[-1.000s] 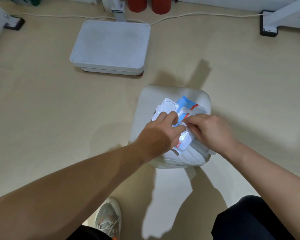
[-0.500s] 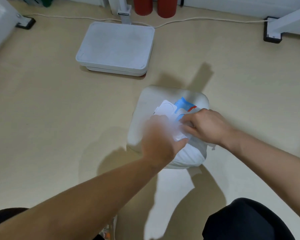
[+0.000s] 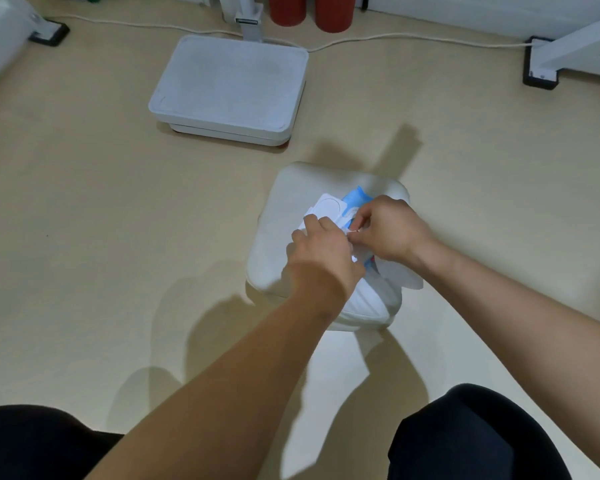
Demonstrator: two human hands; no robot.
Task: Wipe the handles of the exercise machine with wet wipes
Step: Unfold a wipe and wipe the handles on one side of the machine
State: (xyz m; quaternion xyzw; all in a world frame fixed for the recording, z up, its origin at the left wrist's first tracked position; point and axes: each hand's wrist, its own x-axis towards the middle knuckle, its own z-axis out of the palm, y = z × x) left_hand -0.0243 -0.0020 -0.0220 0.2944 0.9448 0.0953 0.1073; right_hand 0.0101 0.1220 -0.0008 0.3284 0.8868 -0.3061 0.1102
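On a beige floor, short of a white platform, a person bends over a white padded seat where the pack of wet wipes lies, its flip lid open. The left hand, fingers curled, holds the pack down. The right hand pinches what looks like a wipe at the opening. The soft, light pack would likely lift with the sheet unless pinned. The limp, damp wipe is best taken by its corner.
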